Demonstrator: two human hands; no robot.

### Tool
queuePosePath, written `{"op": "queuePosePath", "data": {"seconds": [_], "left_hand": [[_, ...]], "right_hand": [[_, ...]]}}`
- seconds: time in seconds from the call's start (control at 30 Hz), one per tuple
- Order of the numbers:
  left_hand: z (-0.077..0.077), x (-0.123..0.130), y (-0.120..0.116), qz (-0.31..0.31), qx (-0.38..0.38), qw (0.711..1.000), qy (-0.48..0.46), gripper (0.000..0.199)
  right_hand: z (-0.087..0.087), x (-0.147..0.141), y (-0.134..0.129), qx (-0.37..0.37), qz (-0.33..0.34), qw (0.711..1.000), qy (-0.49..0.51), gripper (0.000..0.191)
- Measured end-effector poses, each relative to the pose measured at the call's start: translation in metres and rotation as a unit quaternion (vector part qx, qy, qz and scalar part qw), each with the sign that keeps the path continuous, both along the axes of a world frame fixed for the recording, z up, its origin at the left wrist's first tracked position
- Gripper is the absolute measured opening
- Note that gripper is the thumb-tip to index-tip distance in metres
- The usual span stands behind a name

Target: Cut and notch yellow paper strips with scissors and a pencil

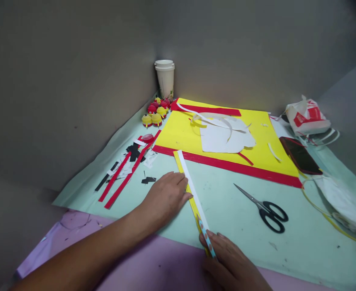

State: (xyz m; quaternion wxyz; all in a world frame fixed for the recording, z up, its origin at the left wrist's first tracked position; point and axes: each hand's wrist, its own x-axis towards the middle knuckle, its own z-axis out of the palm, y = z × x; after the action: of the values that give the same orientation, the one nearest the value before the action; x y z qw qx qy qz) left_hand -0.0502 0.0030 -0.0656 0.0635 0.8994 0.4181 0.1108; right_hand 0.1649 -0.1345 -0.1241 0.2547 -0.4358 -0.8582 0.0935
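My left hand [168,194] lies flat on a narrow yellow strip [179,162], its thumb apart from the fingers. Along the right side of the yellow strip runs a white strip [192,188], the two touching. Near the table's front edge, my right hand [229,258] is closed around a light-blue pencil with dots [207,238]. The pencil's tip rests at the strips, near their lower end. To the right of both hands lie scissors [264,206] with black handles, their blades together.
A yellow sheet with red bands [178,129] carries a white paper piece [223,137] and curled strips. Red strips [125,184] and black scraps lie left. Behind are small red and yellow ornaments [156,111] and a cup [165,79]. A phone [300,155] and tissue pack [307,117] are right.
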Motion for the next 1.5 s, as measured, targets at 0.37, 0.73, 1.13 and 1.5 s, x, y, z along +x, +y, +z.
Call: {"op": "queuePosePath", "data": {"seconds": [0.37, 0.73, 1.13, 1.5], "left_hand": [[0.01, 0.003, -0.01, 0.008, -0.037, 0.997, 0.071, 0.066], [0.003, 0.005, -0.017, 0.013, -0.055, 0.993, 0.1, 0.09], [0.003, 0.007, -0.018, 0.011, -0.054, 0.994, 0.097, 0.088], [0.0, 0.006, -0.022, 0.018, -0.057, 0.994, 0.092, 0.092]], "right_hand": [[0.007, -0.001, -0.007, -0.052, 0.031, 0.997, -0.039, 0.032], [0.03, 0.001, -0.012, -0.055, 0.028, 0.994, 0.09, 0.023], [0.075, -0.022, 0.122, -0.004, -0.049, 0.996, 0.071, 0.018], [0.054, -0.049, 0.253, -0.026, 0.075, 0.997, -0.012, 0.016]]}}
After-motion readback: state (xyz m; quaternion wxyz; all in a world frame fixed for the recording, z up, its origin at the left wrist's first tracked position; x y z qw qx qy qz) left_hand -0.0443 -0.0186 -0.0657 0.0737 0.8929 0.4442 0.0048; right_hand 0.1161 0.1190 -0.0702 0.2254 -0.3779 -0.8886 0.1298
